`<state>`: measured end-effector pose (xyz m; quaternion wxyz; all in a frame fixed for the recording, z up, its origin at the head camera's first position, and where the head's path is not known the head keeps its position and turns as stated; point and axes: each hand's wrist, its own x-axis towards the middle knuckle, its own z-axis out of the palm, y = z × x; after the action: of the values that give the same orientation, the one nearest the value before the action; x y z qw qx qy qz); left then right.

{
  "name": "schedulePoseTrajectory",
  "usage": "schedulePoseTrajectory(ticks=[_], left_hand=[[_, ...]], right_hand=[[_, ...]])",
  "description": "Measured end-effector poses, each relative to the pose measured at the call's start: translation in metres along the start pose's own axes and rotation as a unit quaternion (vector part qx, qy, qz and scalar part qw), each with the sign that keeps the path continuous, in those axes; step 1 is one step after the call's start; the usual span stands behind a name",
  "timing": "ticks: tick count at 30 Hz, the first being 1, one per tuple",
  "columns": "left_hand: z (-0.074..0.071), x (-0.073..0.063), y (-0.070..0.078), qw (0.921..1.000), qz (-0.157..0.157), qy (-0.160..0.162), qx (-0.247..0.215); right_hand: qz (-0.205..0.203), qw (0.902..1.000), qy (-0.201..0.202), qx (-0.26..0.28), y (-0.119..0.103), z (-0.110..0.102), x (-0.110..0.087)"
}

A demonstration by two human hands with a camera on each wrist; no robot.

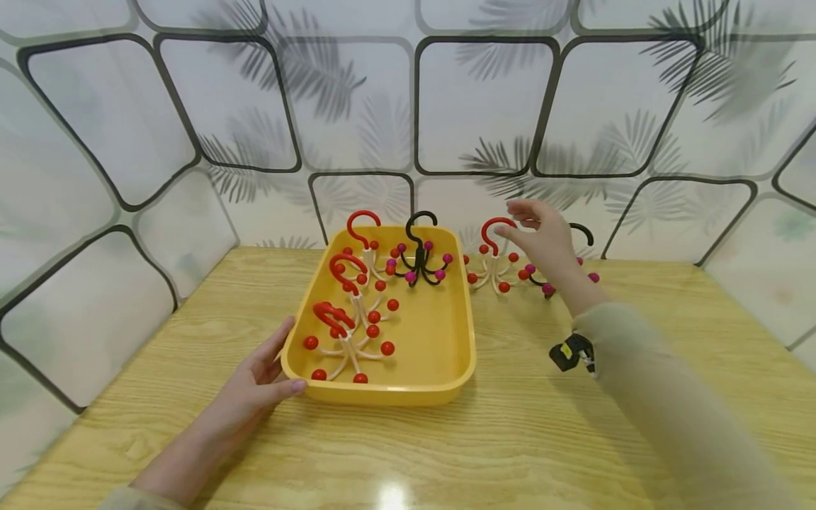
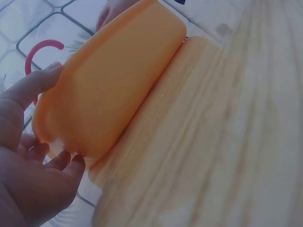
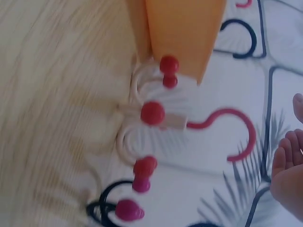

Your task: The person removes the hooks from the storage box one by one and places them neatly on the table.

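Note:
At the near left corner of a yellow tray (image 1: 382, 398), my left hand (image 1: 258, 375) grips the rim, thumb on top and fingers against the outer wall. My right hand (image 1: 545, 234) is raised over the table to the tray's right, fingers loosely bent and holding nothing. Just left of its fingertips stands a multi-arm hanger (image 1: 494, 249) with a red hook, white arms and red balls. In the right wrist view that red hook (image 3: 248, 127) is apart from the fingers. Behind the right wrist, a black hanger (image 1: 583, 230) with purple balls is partly hidden.
Inside the tray, three white-armed hangers with red hooks, the nearest one (image 1: 347, 345) in front, line the left side. A black hanger (image 1: 419, 258) stands at its back right. A patterned wall (image 1: 357, 106) rises behind the wooden table (image 1: 510, 439).

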<state>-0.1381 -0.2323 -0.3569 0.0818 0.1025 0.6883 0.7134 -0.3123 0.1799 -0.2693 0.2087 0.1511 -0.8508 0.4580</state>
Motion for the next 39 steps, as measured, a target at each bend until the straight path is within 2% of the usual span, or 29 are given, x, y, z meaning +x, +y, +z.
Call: schedulePoseTrajectory(ticks=[9,14,19,24,32,39], left_hand=[[0.000,0.000,0.000,1.0000,0.003,-0.002,-0.005],[0.000,0.000,0.001,0.9999,-0.007,0.008,0.002],[0.001,0.001,0.002,1.0000,0.002,0.004,0.005],[0.002,0.001,0.002,1.0000,0.008,0.002,-0.002],[0.000,0.002,0.000,0.9995,0.027,0.008,-0.009],[0.001,0.000,0.000,0.9993,0.027,0.027,-0.005]], right_hand=[[0.014,0.9971,-0.072,0.018,-0.019,0.051,0.006],[0.025,0.9936,-0.108,0.023,-0.019,0.072,0.010],[0.034,0.9880,-0.147,0.034,-0.016,0.089,0.016],[0.042,0.9814,-0.187,0.018,-0.013,0.100,0.018],[0.043,0.9764,-0.210,-0.030,-0.013,0.109,0.023],[0.044,0.9679,-0.240,-0.059,-0.018,0.114,0.027]])
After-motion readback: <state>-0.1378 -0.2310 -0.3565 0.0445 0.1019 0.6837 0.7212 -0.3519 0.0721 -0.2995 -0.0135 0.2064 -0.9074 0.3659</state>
